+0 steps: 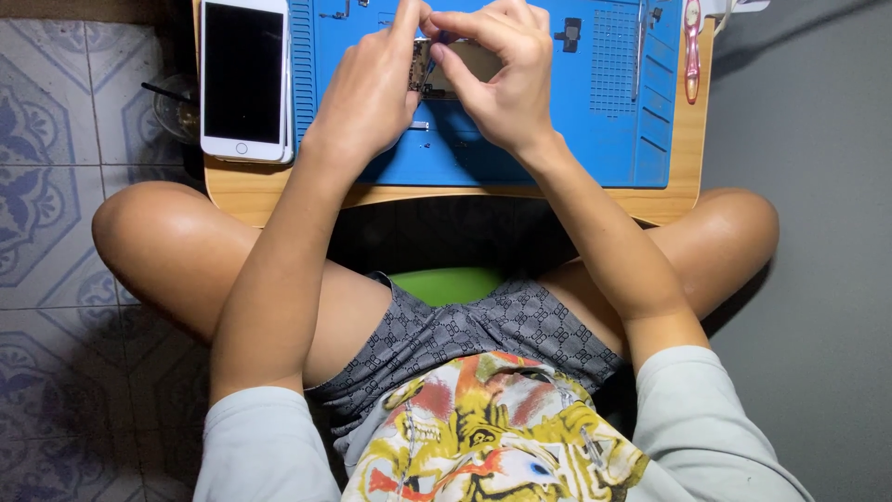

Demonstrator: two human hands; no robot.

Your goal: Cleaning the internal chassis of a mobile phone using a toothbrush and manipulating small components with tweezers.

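A small phone circuit board (455, 67) is held above the blue repair mat (576, 121) between both hands. My left hand (372, 88) pinches its left end with thumb and fingers. My right hand (502, 74) grips its top and right side, fingers curled over it. Much of the board is hidden by the fingers. Tiny screws and metal bits (420, 125) lie on the mat just under my left hand.
A white smartphone (244, 79) lies face up with a dark screen at the left of the small wooden table (279, 186). A pink tool (692, 46) rests at the mat's right edge. My crossed legs sit under the table; patterned floor tiles on the left.
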